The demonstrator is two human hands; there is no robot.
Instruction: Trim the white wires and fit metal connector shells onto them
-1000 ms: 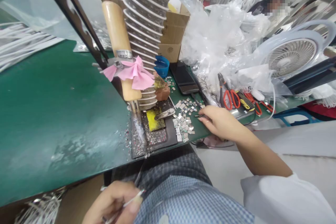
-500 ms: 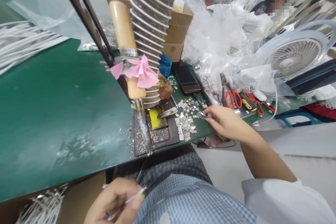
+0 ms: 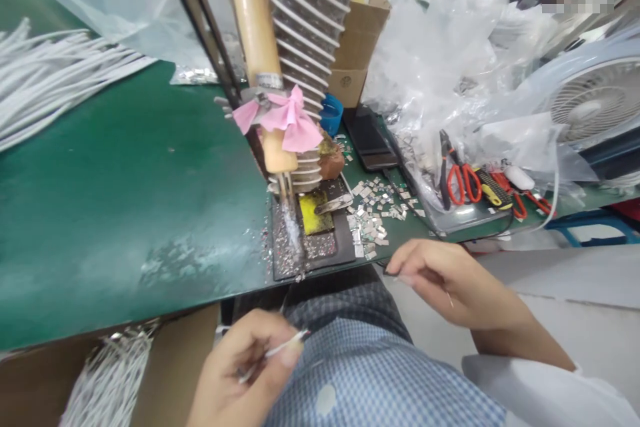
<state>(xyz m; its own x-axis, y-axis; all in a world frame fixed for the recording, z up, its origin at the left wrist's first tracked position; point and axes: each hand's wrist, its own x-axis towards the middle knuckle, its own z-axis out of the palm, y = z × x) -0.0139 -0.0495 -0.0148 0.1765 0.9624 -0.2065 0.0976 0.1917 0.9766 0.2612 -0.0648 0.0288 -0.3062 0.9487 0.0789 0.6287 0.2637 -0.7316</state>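
Observation:
My left hand is low in front of my lap, thumb and fingers closed on a white cable with thin bared wires at its end. My right hand is just off the bench's front edge, its fingertips pinching a small dark-edged circuit board, mostly hidden. Many such small metal-topped boards lie loose on the bench beyond it. Between the hands, a soldering iron with a wooden handle and pink cloth bow is fixed tip down. Its tip is over a dark, solder-spattered pad.
A yellow sponge lies by the iron, in front of a ribbed hose. Behind are a phone and a blue cup. Red-handled pliers lie to the right, near a fan. White cables fill a box below the bench.
My right hand has left the pile of boards and come back towards me, past the bench edge, with a small board in its fingertips. The left hand still grips the cable; the view has shifted.

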